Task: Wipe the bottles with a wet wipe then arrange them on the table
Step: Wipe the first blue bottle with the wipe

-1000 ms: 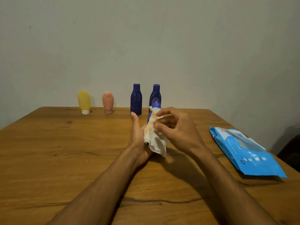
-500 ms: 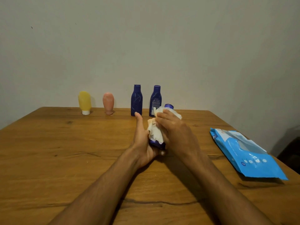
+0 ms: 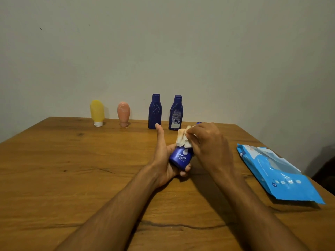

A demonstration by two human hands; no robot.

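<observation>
Head view: I'm mid-wipe, left hand (image 3: 165, 161) fingers curled under the blue bottle (image 3: 181, 158), right hand (image 3: 208, 142) pinching the wet wipe (image 3: 183, 139) above them; next, I judge, rub down toward those fingers.

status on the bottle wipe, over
Left hand grips blue bottle low. Right hand holds wet wipe on its top. Wipes pack lies right, clear of both hands.

Dim warm light, soft shadows, slight wide-angle edge distortion.
</observation>
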